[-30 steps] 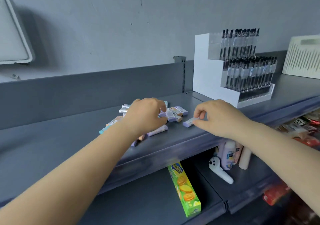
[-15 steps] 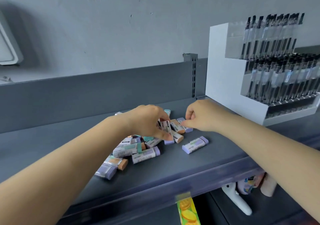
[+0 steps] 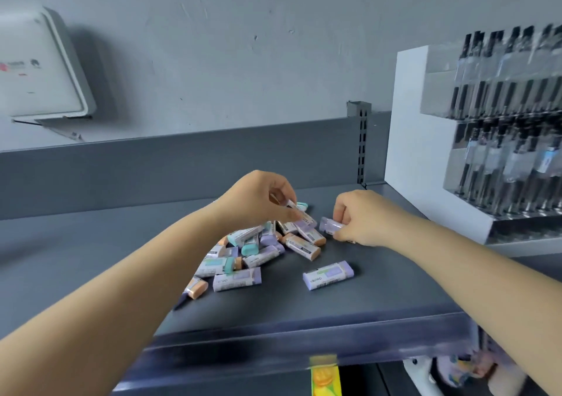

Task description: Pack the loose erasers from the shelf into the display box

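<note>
Grey metal shelf under a scuffed wall is carrying a heap of loose erasers, roughly fifteen, with one purple eraser lying apart. Left hand is pinching an eraser off the heap's far side; right hand is gripping a purple one, likely gathering several before packing. One white pen display is standing right; no display box is showing.

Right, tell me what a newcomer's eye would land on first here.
First, the heap of loose erasers mid-shelf, sleeved in lilac, teal and orange, with one lilac eraser lying apart to its right. Above the heap, the left hand pinches one eraser and the right hand holds another. At far right stands a white pen display full of black pens.
</note>
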